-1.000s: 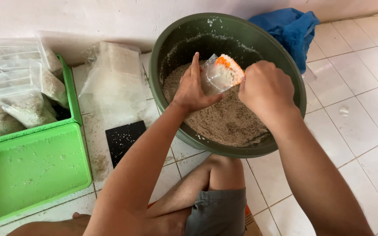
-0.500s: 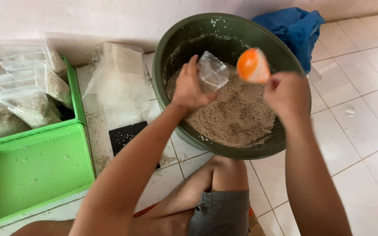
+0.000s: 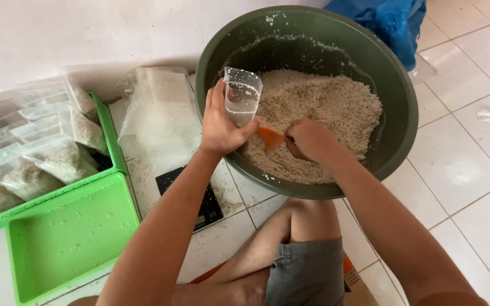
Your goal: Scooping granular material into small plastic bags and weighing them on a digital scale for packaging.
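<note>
Scooping step: right hand (image 3: 308, 140) grips small orange plastic scoop (image 3: 270, 136) buried in pale grain in the dark green round basin (image 3: 395, 85) — left hand (image 3: 220, 123) holds clear plastic bag (image 3: 242, 96) open. Next, judged: lift level, tip into bag.

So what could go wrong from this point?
1. The bag, held open by the left hand only at one side, sits near the basin rim; grain could miss its narrow mouth and spill onto the floor.
2. The right hand digs the orange scoop into the grain; an overfull scoop may shed some.
</note>
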